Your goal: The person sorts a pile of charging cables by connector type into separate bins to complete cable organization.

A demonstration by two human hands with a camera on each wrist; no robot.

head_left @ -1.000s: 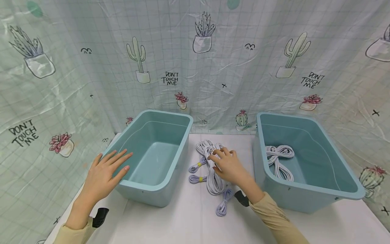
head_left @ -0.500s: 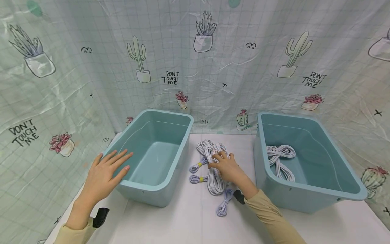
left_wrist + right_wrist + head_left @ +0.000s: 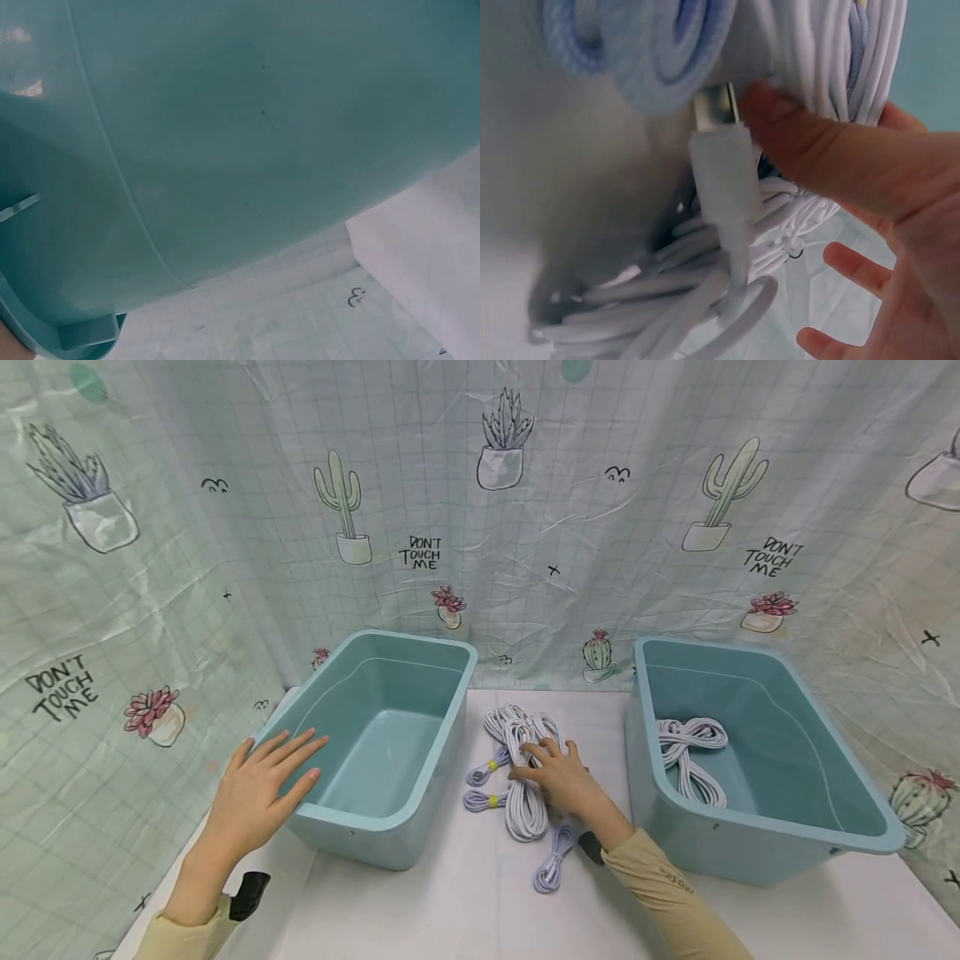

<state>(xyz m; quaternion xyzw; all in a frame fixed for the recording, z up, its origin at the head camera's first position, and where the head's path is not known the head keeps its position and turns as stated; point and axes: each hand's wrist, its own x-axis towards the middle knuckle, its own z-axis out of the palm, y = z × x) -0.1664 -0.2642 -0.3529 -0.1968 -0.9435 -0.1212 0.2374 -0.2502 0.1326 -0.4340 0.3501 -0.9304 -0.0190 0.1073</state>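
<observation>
My left hand [image 3: 251, 793] lies with spread fingers over the near left rim of the left blue-green tub [image 3: 390, 760]. My right hand [image 3: 566, 781] is at a pile of coiled white cables [image 3: 527, 814] on the table, between the two tubs. In the right wrist view its thumb [image 3: 817, 150] and index finger close around a white cable coil [image 3: 817, 52], while other fingers stick out loosely. A white cable's plug [image 3: 726, 176] with a metal tip shows close by the thumb. A pale lilac cable coil [image 3: 551, 860] lies just below the hand.
Two small lilac cable coils, one upper [image 3: 487, 766] and one lower [image 3: 483, 801], have yellow ties and lie left of the pile. The right tub [image 3: 780, 777] holds white coiled cables [image 3: 686, 752]. A patterned curtain [image 3: 555, 527] hangs behind.
My right hand has settled lower into the pile. The near white coil has shifted slightly left, and the lower tied coil with it. The left hand has stayed put.
</observation>
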